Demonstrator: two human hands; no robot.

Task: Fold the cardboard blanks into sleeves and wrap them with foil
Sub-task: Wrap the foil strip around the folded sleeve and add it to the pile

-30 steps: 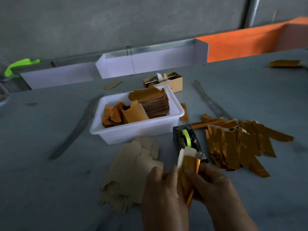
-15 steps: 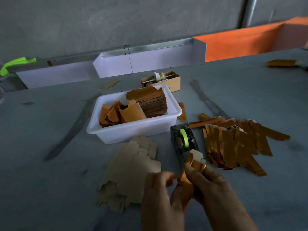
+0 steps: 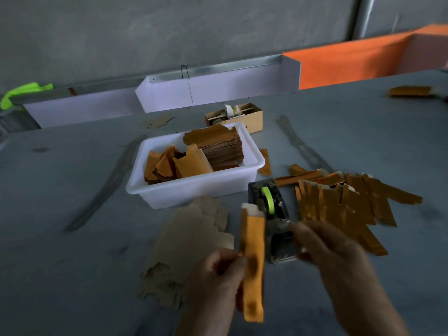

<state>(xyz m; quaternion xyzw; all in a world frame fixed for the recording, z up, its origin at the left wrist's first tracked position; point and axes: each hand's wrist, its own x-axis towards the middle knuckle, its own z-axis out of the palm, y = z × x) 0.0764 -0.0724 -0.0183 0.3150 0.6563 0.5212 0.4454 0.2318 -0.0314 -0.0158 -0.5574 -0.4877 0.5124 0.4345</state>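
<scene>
- Since the earlier frames, the right hand (image 3: 339, 260) has been taken off the sleeve (image 3: 252, 265) and moved to the dispenser (image 3: 274, 217); the sleeve is now held upright by the left hand (image 3: 215, 284) alone.
- Blanks (image 3: 191, 241): plain pile lying flat on the table (image 3: 60, 263), left of the hands, just before the tub (image 3: 194, 190).
- Left hand: fingers closed around the lower half of the sleeve; foil wrap is on, white cardboard tip showing at the top.
- Right hand: fingertips seen at the dispenser's front end; blurred, so whether tape is pinched cannot be told.
- Finished sleeves (image 3: 344, 202): fanned out on the table, right of the dispenser.
- Step judged: foil wrapped, seam being taped.
- Next move: tape to be pulled, torn off and pressed over the foil seam while the wrap is kept tight.
</scene>
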